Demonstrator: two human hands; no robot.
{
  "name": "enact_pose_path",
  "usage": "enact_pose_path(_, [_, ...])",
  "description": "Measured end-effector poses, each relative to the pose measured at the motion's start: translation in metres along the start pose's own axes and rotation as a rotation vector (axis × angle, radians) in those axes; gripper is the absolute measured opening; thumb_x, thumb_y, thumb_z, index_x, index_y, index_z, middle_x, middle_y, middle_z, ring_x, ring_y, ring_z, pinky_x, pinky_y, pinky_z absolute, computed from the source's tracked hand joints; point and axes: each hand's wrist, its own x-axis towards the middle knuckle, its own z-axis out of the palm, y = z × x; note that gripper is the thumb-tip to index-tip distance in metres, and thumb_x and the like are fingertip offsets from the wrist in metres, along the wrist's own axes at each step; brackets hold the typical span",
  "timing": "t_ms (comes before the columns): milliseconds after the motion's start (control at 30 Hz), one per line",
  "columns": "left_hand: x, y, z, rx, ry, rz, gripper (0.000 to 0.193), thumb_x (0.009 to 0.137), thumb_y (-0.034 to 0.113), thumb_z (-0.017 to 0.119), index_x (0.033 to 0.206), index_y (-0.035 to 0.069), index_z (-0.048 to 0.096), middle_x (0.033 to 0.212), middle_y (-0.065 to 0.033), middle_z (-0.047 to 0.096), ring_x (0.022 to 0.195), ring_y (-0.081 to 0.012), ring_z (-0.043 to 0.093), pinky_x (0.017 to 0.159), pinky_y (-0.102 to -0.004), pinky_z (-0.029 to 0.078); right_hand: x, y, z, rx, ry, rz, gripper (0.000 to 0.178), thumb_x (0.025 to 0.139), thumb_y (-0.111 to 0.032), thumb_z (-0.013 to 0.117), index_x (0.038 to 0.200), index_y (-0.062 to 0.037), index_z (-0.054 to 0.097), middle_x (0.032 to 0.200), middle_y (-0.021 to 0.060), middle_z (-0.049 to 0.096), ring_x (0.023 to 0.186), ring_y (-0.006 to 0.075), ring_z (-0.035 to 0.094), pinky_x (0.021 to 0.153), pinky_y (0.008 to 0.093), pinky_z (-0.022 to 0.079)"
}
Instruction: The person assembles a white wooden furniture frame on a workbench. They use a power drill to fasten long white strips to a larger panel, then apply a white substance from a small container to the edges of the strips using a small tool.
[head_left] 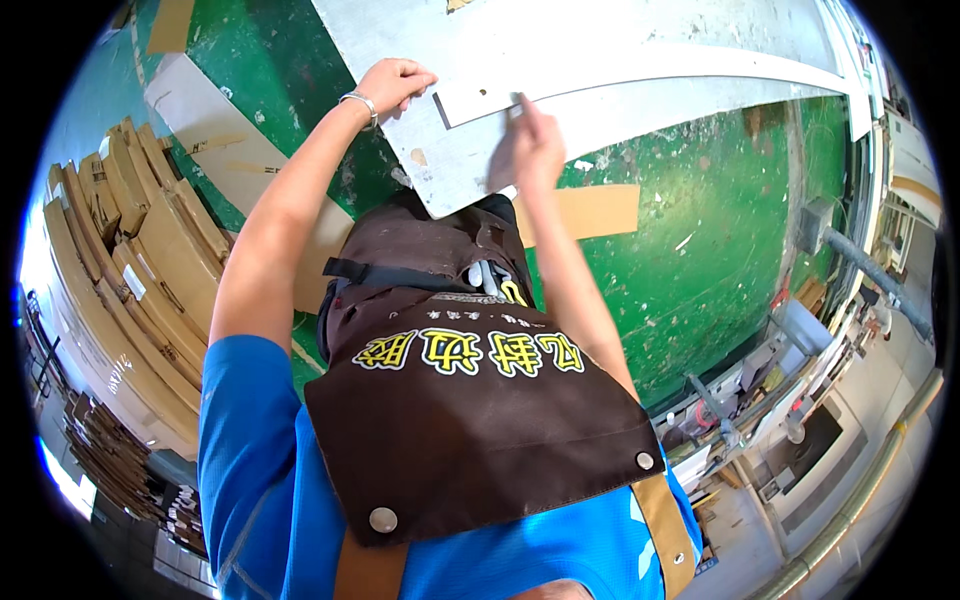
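A long, narrow white board (640, 88) lies across the pale grey tabletop (420, 165), its near end toward my left hand and a small dark mark close to that end. Just left of this end is my left hand (395, 84), fingers bent and drawn together; whatever is between them is too small to make out. My right hand (538, 145) is closed at the board's lower edge, with a fingertip reaching the edge. The inside of its grip is hidden. A brown apron (480, 420) covers my front, with gloves (487, 277) tucked into its pocket.
Flattened cardboard (150, 270) stands in stacks on the left. Under the table spreads a worn green floor (680, 280), with a cardboard strip (590, 212) beside my right forearm. A grey pipe (880, 275) and machine parts are at the right.
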Motion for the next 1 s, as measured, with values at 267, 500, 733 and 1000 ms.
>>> enact_pose_path(267, [0.008,0.005,0.006,0.056,0.157,0.151,0.024,0.089,0.019,0.058,0.103,0.002,0.067,0.080,-0.0023,0.063,0.063,-0.0088,0.054,0.059,-0.0238,0.046,-0.040,-0.040,0.030,-0.190,-0.394,-0.367,0.030,0.082,-0.008,0.057,0.105,-0.0230,0.068,0.080,0.0071,0.058,0.076,0.0262,0.059,0.067,0.0371,0.049])
enact_pose_path(500, [0.000,0.043,0.066,1.004,0.324,0.645,0.062,0.082,0.032,0.061,0.136,0.009,0.041,0.140,-0.0134,0.039,0.128,-0.0288,0.036,0.104,-0.0457,0.029,-0.057,0.030,-0.054,0.225,-0.081,0.127,0.031,0.083,-0.003,0.059,0.114,-0.0104,0.063,0.080,0.0126,0.057,0.073,0.0255,0.057,0.067,0.0325,0.047])
enact_pose_path(733, [0.036,0.083,0.165,1.285,0.063,0.581,0.087,0.082,0.056,0.052,0.145,0.004,0.021,0.153,-0.0111,0.015,0.142,-0.0256,0.010,0.112,-0.0524,0.008,-0.104,0.171,-0.181,0.137,0.246,0.460,0.036,0.085,-0.008,0.058,0.121,-0.0063,0.060,0.093,0.0090,0.064,0.080,0.0155,0.059,0.075,0.0277,0.048])
enact_pose_path(1000, [0.117,0.160,0.238,1.370,0.111,0.582,0.085,0.086,0.058,0.045,0.146,0.005,0.018,0.154,-0.0091,0.013,0.143,-0.0230,0.007,0.113,-0.0487,0.010,-0.139,0.222,-0.235,0.301,0.360,0.708,0.035,0.086,-0.007,0.058,0.121,-0.0087,0.061,0.098,0.0075,0.061,0.078,0.0120,0.058,0.069,0.0248,0.048])
